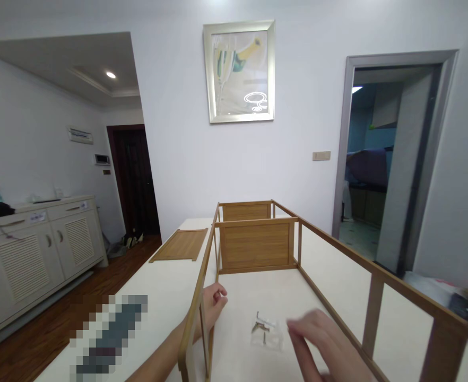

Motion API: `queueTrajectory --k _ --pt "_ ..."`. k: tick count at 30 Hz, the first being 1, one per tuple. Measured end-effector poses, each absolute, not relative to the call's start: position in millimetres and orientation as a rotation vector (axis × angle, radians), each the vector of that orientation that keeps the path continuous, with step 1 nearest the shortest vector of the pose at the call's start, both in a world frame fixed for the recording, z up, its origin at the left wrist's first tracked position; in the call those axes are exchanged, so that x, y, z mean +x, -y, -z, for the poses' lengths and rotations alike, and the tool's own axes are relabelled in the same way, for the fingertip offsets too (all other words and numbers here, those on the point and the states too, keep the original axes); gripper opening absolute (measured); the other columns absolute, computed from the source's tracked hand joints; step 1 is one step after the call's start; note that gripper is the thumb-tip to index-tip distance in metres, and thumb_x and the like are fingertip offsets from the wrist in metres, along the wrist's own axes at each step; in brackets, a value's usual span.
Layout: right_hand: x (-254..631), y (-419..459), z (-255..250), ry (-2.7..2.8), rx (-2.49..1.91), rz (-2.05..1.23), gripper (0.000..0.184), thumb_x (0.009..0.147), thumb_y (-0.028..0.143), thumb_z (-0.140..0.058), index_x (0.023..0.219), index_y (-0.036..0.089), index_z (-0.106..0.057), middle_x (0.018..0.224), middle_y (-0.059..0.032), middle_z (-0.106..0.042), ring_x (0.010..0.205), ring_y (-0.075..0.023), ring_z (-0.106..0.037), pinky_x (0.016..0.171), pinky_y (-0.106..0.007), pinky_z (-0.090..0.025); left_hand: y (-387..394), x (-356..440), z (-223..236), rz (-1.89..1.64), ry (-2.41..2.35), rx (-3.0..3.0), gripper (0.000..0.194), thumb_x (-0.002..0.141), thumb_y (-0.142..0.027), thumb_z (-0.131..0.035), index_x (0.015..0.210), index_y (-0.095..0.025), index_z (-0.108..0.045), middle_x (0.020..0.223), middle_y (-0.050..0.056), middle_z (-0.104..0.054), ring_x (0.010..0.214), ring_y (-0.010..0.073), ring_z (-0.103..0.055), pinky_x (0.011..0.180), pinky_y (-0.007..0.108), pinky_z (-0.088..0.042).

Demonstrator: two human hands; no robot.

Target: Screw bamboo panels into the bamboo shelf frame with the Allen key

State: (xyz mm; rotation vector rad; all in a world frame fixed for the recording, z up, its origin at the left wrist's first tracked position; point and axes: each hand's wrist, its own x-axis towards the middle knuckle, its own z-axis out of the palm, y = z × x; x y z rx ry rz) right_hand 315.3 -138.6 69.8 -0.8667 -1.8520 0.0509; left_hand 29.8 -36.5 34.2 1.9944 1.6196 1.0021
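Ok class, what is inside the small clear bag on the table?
The bag holds a few thin metal pieces. They overlap, so any lying underneath are covered and cannot be counted.

And it's a home we're in: out left of the left hand (215, 306), a cabinet (43, 254) on a wood floor (94, 286), a dark door (132, 180) farther off; up ahead, beyond both hands, a framed picture (240, 71); and past the right hand (327, 339), a switch (321, 156) beside a doorway (344, 148) into a tiled room (359, 233).

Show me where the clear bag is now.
In the head view, the clear bag lies on the white table inside the wooden frame, just left of the right hand.
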Motion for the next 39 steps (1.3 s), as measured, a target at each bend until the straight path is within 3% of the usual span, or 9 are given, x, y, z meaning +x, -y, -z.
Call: queueTrajectory --k 5,12,25,32,39 --pt "253.2 50.0 -93.6 2.129 -1.087 -0.026 0.017 0.089 0.018 -0.046 0.085 0.023 -0.062 0.082 -0.0057 -0.066 0.075 -0.0192 -0.059 0.067 -0.032 -0.044 44.3 64.7 -52.7 -0.684 -1.307 2.325 0.018 0.076 -0.019 -0.055 0.083 -0.019 -0.072 0.083 0.002 -0.070 0.077 0.0155 -0.062 0.076 0.025 -0.046" --pt "239.1 -22.9 -47.6 2.217 -1.360 -0.197 0.019 0.084 0.014 -0.048 0.083 0.021 -0.066 0.088 -0.0040 -0.070 0.078 -0.0171 -0.062 0.067 -0.025 -0.039 25.0 82.9 -41.5 -0.470 -1.132 2.248 0.021 0.072 -0.022 -0.060 0.086 -0.018 -0.075 0.077 0.001 -0.072 0.069 0.0154 -0.063 0.061 0.022 -0.044" --pt "242.8 -52.5 6.7 2.178 -1.283 -0.259 0.024 0.084 0.011 -0.045 0.096 0.018 -0.065 0.094 -0.0070 -0.063 0.088 -0.0179 -0.057 0.079 -0.027 -0.042 19.8 90.3 -17.6 -0.566 -1.215 2.171 0.024 0.071 -0.026 -0.067 0.092 -0.022 -0.077 0.079 0.001 -0.071 0.068 0.0138 -0.058 0.066 0.022 -0.042" --pt "242.0 -55.2 7.6 2.172 -1.264 -0.289 0.019 0.086 0.014 -0.048 0.086 0.017 -0.066 0.090 -0.0059 -0.061 0.086 -0.0166 -0.056 0.079 -0.026 -0.041 25.5 90.6 -23.6 -0.615 -1.228 2.217 0.016 0.071 -0.025 -0.066 0.082 -0.020 -0.076 0.076 0.000 -0.068 0.069 0.0135 -0.057 0.067 0.023 -0.041" --pt "241.1 -55.9 8.4 2.198 -1.285 -0.246 0.017 0.086 0.014 -0.050 0.084 0.017 -0.067 0.088 -0.0055 -0.061 0.084 -0.0158 -0.055 0.078 -0.026 -0.040 28.5 93.4 -24.1 -0.607 -1.202 2.237 0.018 0.069 -0.026 -0.068 0.085 -0.021 -0.077 0.076 0.001 -0.067 0.069 0.0139 -0.056 0.067 0.024 -0.041"
